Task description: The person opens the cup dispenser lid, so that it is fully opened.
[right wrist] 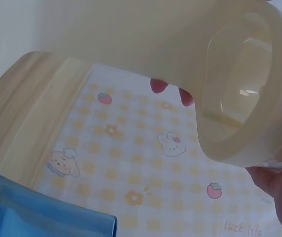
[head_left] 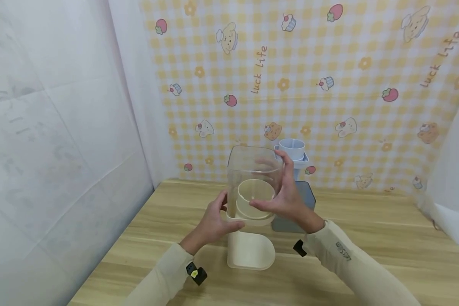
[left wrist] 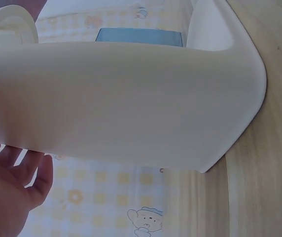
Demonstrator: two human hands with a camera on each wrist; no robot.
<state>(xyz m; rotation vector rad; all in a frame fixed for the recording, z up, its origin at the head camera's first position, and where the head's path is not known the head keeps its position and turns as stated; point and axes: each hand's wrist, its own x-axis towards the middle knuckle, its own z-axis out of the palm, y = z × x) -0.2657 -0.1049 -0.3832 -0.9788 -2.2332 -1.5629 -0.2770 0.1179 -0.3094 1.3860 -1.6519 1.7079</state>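
Observation:
A cream dispenser stand has its rounded base (head_left: 251, 253) on the table, and its upright body (left wrist: 121, 103) fills the left wrist view. A round cream collar (right wrist: 244, 89) sits at its top. Over the collar is a clear, square-sided container (head_left: 254, 159). My right hand (head_left: 288, 199) grips this container, fingers at its far right edge and thumb across its front. My left hand (head_left: 214, 221) holds the stand's upper left side, thumb in front; its fingertips touch the cream edge in the left wrist view. Whether the container is seated on the collar I cannot tell.
Behind the right hand stands a light blue dispenser stand (head_left: 292, 149) with a round collar. A translucent grey-blue container (head_left: 306, 195) is on the table beside it. A checked cloth (head_left: 306, 55) hangs behind the wooden table (head_left: 367, 238), with a white sheet (head_left: 61, 127) on the left.

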